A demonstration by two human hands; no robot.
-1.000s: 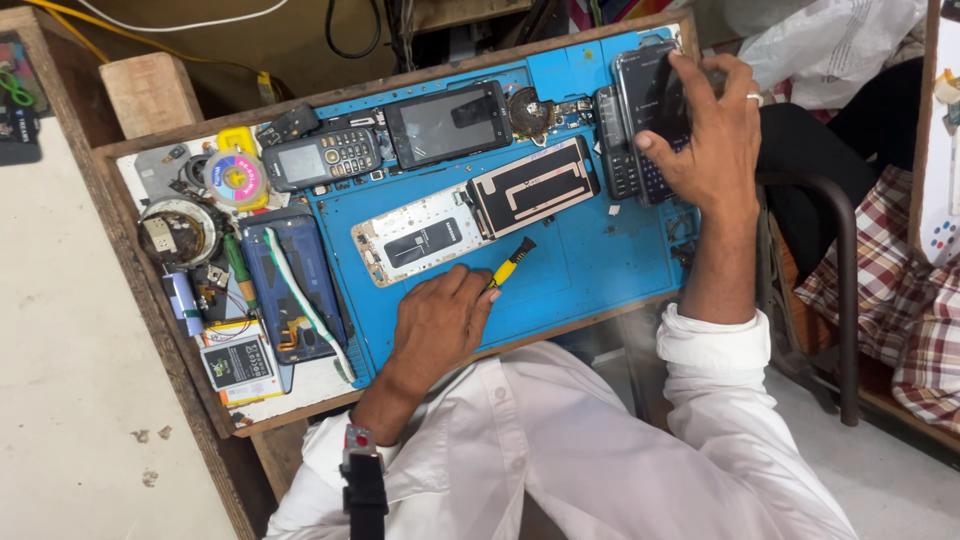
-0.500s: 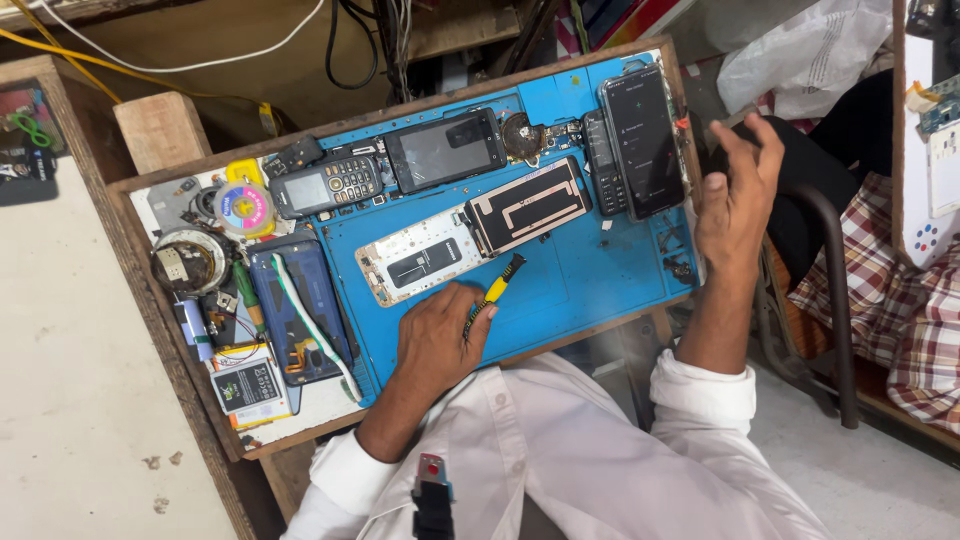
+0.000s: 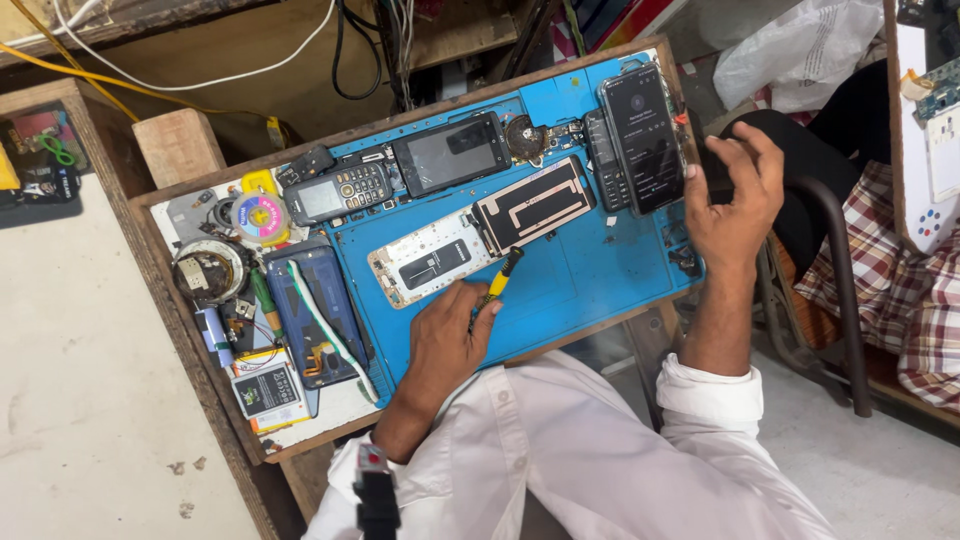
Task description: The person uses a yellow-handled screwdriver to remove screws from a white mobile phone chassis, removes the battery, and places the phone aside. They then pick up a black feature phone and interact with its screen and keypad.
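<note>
My left hand (image 3: 452,333) rests on the blue work mat (image 3: 590,275) and grips a small screwdriver with a yellow and black handle (image 3: 499,281). Its tip points toward an opened phone, whose pale frame (image 3: 428,259) and dark back panel (image 3: 533,203) lie side by side. My right hand (image 3: 735,195) hovers with fingers apart just right of a black smartphone (image 3: 645,137) lying at the mat's right end, and holds nothing. A slim dark keypad phone (image 3: 604,160) lies beside that smartphone.
A keypad phone (image 3: 340,191) and a dark-screened smartphone (image 3: 450,152) lie along the mat's far edge. At the left sit a tape roll (image 3: 260,214), a round tin (image 3: 207,270), a blue phone case (image 3: 310,310) and a battery (image 3: 264,389). A chair (image 3: 830,250) stands right.
My right hand let go of the black smartphone, which now lies on the mat, and drew back to the right with fingers spread. My left hand stayed on the screwdriver.
</note>
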